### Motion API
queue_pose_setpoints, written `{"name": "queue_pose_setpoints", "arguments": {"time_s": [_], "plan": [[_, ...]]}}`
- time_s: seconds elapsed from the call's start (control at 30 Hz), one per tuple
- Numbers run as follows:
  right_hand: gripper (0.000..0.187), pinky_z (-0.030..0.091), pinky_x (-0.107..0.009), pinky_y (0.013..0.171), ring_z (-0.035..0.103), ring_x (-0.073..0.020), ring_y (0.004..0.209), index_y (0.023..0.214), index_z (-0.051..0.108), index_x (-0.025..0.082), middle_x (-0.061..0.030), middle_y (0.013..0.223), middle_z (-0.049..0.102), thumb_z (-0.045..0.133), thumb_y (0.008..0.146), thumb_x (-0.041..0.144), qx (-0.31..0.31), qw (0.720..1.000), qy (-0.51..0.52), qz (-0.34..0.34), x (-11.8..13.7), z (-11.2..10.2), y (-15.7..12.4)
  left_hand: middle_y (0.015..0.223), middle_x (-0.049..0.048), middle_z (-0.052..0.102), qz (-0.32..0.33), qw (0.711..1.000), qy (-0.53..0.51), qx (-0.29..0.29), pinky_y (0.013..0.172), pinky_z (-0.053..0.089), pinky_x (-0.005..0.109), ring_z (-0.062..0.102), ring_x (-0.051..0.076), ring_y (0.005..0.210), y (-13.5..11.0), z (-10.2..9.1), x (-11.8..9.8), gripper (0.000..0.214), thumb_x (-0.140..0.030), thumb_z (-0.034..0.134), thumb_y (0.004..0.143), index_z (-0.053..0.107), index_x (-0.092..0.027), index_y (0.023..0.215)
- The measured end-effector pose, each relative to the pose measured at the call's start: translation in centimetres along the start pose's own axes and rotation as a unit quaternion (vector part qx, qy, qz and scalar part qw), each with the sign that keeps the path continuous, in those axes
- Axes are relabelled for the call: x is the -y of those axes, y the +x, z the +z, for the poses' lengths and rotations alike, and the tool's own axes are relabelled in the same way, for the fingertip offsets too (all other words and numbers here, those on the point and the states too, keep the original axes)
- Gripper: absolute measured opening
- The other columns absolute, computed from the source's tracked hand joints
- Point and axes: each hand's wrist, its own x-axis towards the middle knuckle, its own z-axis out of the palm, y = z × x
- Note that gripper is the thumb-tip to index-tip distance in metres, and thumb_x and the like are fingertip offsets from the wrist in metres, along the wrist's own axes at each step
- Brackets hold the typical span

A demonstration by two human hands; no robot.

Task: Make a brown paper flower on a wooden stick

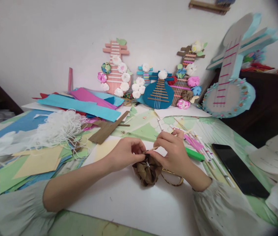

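A gathered brown crepe-paper flower (146, 175), bound at its middle with white string, is just above the white sheet (119, 200). My left hand (126, 153) pinches its upper edge from the left, thumb against the fingers. On the other side, my right hand (172, 152) grips the same edge with thumb and index finger. A thin, pale twisted strip shows between the fingertips; I cannot tell if it is paper. Gold loops (175, 179), perhaps scissor handles, lie beside the flower under my right wrist. A green stick-shaped object (194, 154) is behind that wrist.
White string (60, 129), paper squares (38, 164) and crepe sheets (80, 106) cover the left. Striped paper sticks (209, 155), a black phone (239, 170) and a cap (276, 150) lie right. Flower-decorated paper lutes (159, 93) and a large light-blue instrument (227, 82) stand behind.
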Motion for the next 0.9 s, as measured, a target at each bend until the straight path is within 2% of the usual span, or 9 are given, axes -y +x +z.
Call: {"name": "queue_pose_setpoints", "arguments": {"time_s": [0.3,0.53,0.77,0.9], "plan": [[0.018,0.020,-0.036,0.082,0.049,-0.0151,0.076,0.073,0.054,0.018,0.0003,0.079,0.052,0.062,0.079,0.033,0.010,1.000,0.027,0.004,-0.15,-0.02,0.00,0.065,-0.0009,0.061,0.025,0.999,0.032,-0.003,0.053,0.040,0.020,0.053,0.010,0.060,-0.19,-0.02,-0.04,0.013,-0.014,0.061,0.062,0.063,-0.016,0.074],[0.013,0.021,-0.036,0.083,0.049,-0.0155,0.079,0.073,0.054,0.018,-0.0008,0.083,0.051,0.063,0.078,0.027,-0.001,1.000,0.019,-0.001,-0.18,-0.05,-0.01,0.065,0.0004,0.062,0.032,0.998,0.049,-0.002,0.056,0.041,0.021,0.053,0.010,0.060,-0.45,0.02,-0.65,0.010,-0.018,0.057,0.068,0.064,-0.015,0.074],[0.020,0.022,-0.038,0.081,0.049,-0.0183,0.079,0.079,0.054,0.017,-0.0022,0.077,0.056,0.055,0.083,0.037,0.065,0.998,-0.004,-0.016,-0.20,-0.58,0.04,0.062,-0.0022,0.059,0.054,0.996,0.069,-0.028,0.057,0.040,0.019,0.052,0.009,0.058,-0.47,-0.06,-0.58,0.007,-0.012,0.057,0.066,0.062,-0.014,0.071],[0.021,0.022,-0.036,0.080,0.049,-0.0165,0.075,0.075,0.053,0.017,-0.0006,0.074,0.057,0.055,0.084,0.037,0.060,0.998,0.011,0.007,-0.29,-0.42,0.07,0.062,-0.0025,0.060,0.061,0.994,0.087,-0.034,0.057,0.040,0.019,0.053,0.008,0.058,-0.42,-0.03,-0.60,0.006,-0.012,0.058,0.067,0.062,-0.015,0.071]]}}
